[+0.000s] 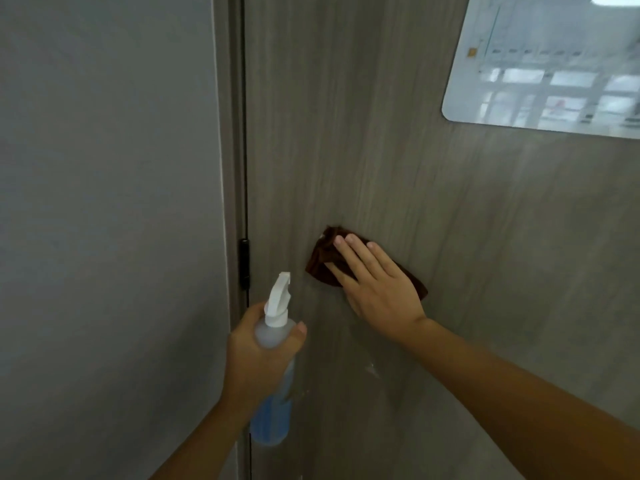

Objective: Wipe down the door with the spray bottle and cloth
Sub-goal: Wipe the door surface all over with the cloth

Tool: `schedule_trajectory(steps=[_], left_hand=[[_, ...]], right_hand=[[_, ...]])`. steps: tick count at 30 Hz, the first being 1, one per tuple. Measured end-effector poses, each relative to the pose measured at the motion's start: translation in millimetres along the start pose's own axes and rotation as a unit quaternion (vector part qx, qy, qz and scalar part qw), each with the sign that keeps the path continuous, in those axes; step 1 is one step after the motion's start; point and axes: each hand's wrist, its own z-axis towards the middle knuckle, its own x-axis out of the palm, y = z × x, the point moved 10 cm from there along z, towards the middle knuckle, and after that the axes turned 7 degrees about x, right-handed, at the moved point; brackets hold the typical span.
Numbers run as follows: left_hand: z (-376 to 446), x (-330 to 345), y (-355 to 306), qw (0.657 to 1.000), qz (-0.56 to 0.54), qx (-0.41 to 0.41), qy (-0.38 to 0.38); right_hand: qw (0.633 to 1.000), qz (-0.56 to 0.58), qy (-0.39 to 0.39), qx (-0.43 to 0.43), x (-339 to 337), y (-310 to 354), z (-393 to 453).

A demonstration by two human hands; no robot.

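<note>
The grey wood-grain door (398,150) fills the middle and right of the view. My right hand (377,285) lies flat, fingers straight, pressing a dark brown cloth (318,263) against the door at mid-height. My left hand (256,358) grips a clear spray bottle (272,410) holding blue liquid, its white trigger head (278,297) pointing up towards the door. The bottle sits low left of the cloth, close to the hinge side. A few wet streaks (372,370) show on the door below my right hand.
A plain grey wall (104,202) takes up the left. The door frame and a black hinge (244,263) run down between wall and door. A frosted glass window (554,60) with rounded corners sits in the door's upper right.
</note>
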Motion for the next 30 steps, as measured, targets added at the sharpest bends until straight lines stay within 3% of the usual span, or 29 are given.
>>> schedule_trajectory(steps=[6, 23, 30], left_hand=[[10.7, 11.4, 13.7, 0.998, -0.002, 0.034, 0.046], [5.5, -7.4, 65.2, 0.982, -0.053, 0.179, 0.017], [-0.8, -19.0, 99.6, 0.973, -0.084, 0.205, 0.062]], right_hand=[[1.000, -0.005, -0.014, 0.011, -6.1, -2.0, 5.2], [0.991, -0.015, -0.078, 0.110, 2.3, 12.1, -19.5], [0.991, -0.017, -0.070, 0.109, 9.4, 25.8, -30.9]])
